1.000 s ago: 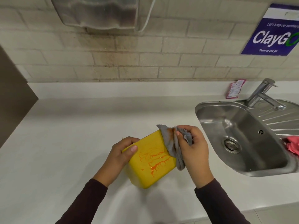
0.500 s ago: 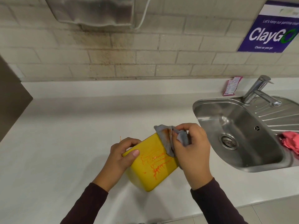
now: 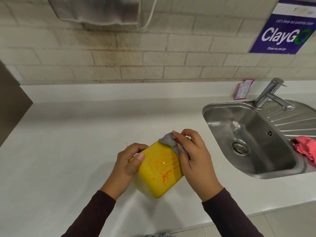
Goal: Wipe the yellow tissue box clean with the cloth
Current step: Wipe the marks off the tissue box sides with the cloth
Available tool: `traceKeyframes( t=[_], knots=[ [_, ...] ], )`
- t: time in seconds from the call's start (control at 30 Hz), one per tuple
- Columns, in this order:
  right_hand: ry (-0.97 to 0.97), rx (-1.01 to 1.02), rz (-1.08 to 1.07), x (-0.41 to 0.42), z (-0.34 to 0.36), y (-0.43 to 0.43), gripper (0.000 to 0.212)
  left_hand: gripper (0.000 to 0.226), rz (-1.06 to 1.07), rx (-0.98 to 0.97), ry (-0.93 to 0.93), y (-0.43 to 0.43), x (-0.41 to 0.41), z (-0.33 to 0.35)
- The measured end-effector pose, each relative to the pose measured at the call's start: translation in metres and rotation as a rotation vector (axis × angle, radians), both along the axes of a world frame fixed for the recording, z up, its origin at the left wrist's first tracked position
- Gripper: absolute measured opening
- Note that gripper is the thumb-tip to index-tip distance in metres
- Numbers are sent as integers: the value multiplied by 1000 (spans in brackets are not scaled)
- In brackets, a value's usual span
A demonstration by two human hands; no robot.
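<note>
The yellow tissue box (image 3: 156, 178) is held tilted just above the white counter (image 3: 59, 151), with orange streaks smeared across its upward face. My left hand (image 3: 126, 165) grips the box's left edge, thumb resting on the top face. A small grey cloth (image 3: 169, 141), stained orange, is bunched in my right hand (image 3: 193, 156) and rests against the box's far right corner. Most of the cloth is hidden under my fingers.
A steel sink (image 3: 248, 137) with a tap (image 3: 270, 94) lies at the right, a pink rag (image 3: 306, 147) on its drainboard. A pink sachet (image 3: 243, 88) leans on the backsplash. A thin orange streak (image 3: 126, 144) marks the counter. A dispenser (image 3: 97, 11) hangs above.
My right hand has bunched the cloth tighter and slid it up to the box's far corner. The orange smear now looks wetter and more spread. The left hand keeps its grip.
</note>
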State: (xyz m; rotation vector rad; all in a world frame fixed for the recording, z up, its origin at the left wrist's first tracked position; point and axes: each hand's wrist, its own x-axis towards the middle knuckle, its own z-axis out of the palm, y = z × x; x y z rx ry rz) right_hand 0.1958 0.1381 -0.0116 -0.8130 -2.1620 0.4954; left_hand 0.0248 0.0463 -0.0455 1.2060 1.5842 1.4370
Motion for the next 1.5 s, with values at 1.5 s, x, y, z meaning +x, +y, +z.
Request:
traceKeyframes(
  t=[1.5],
  knots=[
    [-90,177,-12,-14,10,-32,34,37,-9,43,-40,4,-2,-1]
  ],
)
